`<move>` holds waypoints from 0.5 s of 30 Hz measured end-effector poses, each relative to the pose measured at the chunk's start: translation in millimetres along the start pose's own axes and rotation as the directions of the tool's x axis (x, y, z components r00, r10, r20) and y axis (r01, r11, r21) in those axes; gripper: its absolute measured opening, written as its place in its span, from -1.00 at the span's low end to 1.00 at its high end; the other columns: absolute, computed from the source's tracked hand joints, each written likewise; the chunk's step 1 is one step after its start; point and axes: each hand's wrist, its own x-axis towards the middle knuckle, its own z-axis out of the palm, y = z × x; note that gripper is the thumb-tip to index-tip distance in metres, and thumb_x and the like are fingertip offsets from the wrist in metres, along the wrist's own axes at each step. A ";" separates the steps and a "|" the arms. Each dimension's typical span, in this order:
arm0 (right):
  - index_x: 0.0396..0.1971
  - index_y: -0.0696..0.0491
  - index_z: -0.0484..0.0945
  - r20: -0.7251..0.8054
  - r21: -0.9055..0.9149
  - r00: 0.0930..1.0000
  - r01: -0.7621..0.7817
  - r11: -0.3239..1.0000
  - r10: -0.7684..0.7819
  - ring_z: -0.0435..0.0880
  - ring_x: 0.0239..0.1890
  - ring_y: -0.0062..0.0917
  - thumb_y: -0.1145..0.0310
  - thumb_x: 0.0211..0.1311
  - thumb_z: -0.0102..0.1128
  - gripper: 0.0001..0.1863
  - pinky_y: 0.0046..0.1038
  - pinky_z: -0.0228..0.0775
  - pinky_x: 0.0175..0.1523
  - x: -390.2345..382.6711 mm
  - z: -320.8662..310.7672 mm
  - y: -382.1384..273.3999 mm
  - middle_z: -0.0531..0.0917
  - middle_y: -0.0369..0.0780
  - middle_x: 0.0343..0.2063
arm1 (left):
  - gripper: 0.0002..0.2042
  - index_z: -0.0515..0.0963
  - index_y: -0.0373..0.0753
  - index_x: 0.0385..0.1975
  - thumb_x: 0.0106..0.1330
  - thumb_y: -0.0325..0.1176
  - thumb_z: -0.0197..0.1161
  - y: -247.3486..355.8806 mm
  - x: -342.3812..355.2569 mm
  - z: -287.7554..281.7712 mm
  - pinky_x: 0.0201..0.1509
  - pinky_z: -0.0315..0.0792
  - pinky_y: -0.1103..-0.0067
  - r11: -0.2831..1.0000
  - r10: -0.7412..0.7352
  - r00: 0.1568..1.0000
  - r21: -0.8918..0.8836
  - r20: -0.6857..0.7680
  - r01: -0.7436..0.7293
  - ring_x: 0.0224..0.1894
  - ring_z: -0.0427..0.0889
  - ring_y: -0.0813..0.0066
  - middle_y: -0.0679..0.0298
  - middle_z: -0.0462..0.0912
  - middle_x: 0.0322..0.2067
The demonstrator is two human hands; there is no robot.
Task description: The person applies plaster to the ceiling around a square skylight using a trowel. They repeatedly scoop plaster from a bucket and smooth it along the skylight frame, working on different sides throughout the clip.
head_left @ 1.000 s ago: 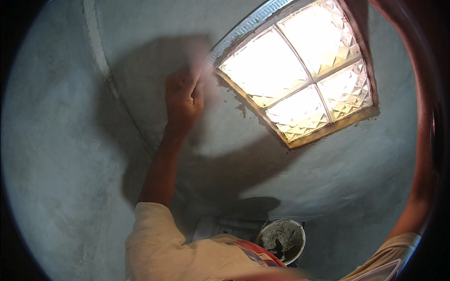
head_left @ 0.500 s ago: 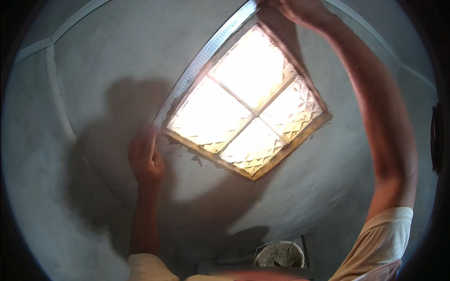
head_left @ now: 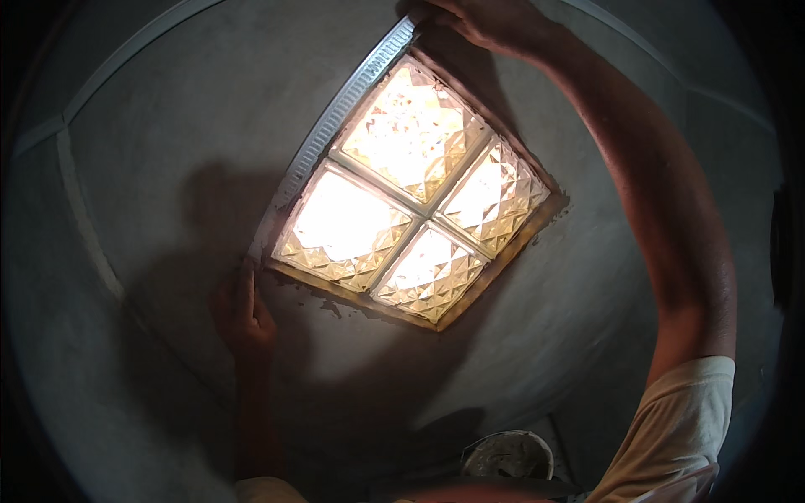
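A long ribbed metal profile strip (head_left: 344, 113) slants along the left edge of a window of four patterned glass blocks (head_left: 402, 126). My left hand (head_left: 243, 317) is closed on the strip's lower end, its thumb pointing up along it. At the upper end, my right hand (head_left: 490, 25) grips the strip, with part of the hand close to the picture's top edge. Bright light comes through the glass, whose brownish border has rough mortar around it. Whether the strip touches the wall along its whole length, I cannot tell.
Grey plastered wall (head_left: 184, 109) surrounds the window, with my shadow on its left part. A pale strip (head_left: 126, 54) curves across the upper left. Below stands a mortar-smeared bucket (head_left: 509, 457). Something dark (head_left: 781, 251) sits at the right rim.
The picture is darker, so the glass pattern shows more. Window, strip and both hands sit further left and slightly lower in view together. Both hands keep their hold.
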 end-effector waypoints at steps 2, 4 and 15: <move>0.34 0.02 0.67 -0.008 -0.031 1.000 -0.016 0.999 0.016 0.71 0.34 -0.25 0.55 0.65 0.14 -0.61 -0.17 0.61 0.52 -2.9 3.0 -0.1 0.68 -0.16 0.29 | -0.49 0.68 -0.23 0.41 0.47 -0.65 0.32 -1.3 0.6 -1.4 0.11 0.56 0.11 1.000 0.019 1.000 0.020 0.009 -0.019 0.04 0.66 -0.08 -0.03 0.69 0.04; 0.35 0.07 0.66 0.018 0.279 0.987 -0.159 0.947 0.160 0.70 0.36 -0.24 0.53 0.67 0.14 -0.63 -0.17 0.59 0.54 -1.7 1.9 -14.1 0.68 -0.13 0.29 | -0.49 0.68 -0.22 0.41 0.47 -0.65 0.32 -7.6 0.4 -10.3 0.12 0.56 0.10 0.998 0.023 0.999 0.065 0.024 -0.024 0.05 0.66 -0.08 -0.03 0.70 0.06; 0.26 0.12 0.64 0.022 0.831 0.923 -0.230 0.506 0.384 0.72 0.17 -0.19 0.36 0.75 0.10 -0.71 -0.05 0.58 0.48 -9.9 20.0 -51.1 0.70 -0.03 0.15 | -0.54 0.71 -0.25 0.36 0.45 -0.56 0.38 -16.4 -2.8 3.2 0.20 0.61 0.13 0.992 0.082 0.994 0.088 0.069 -0.087 0.02 0.80 -0.07 0.00 0.84 0.09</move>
